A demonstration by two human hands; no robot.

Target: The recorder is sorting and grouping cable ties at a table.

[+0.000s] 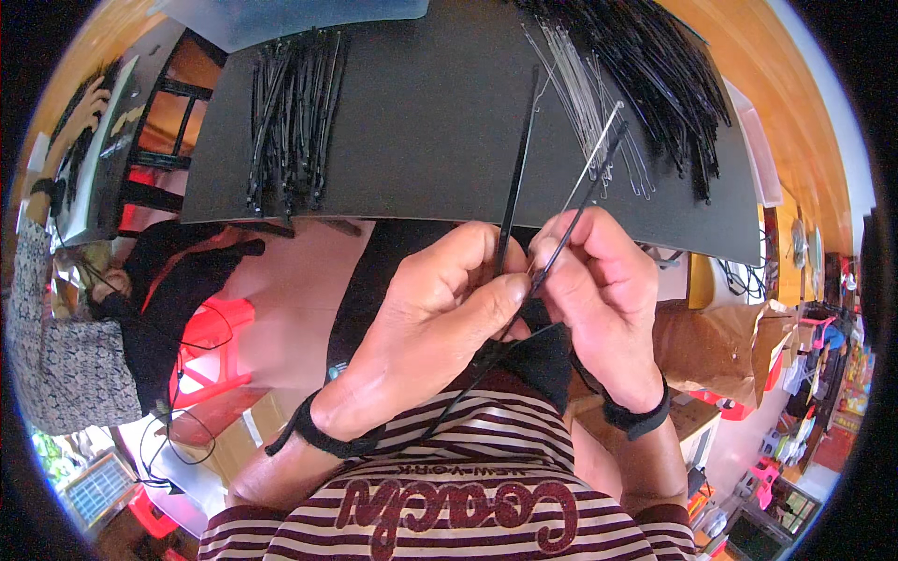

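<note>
In front of my striped shirt, near the table edge, my two hands meet fingertip to fingertip. Between thumb and fingers, my left hand [449, 299] grips a long thin black strip [516, 168] that rises over the table. My right hand [599, 290] pinches another slim black strip [585, 201] together with a silver wire [591, 166] that has a small hooked end. A dark length trails below the hands toward my shirt. The fingers hide just where these pieces meet.
On the dark table [412, 122] lie a bundle of black strips [295, 122] at left, several silver hooked wires [575, 89] and a large black pile [655, 84] at right. Another person's hand [89, 103] works far left. A brown paper bag [716, 351] stands right.
</note>
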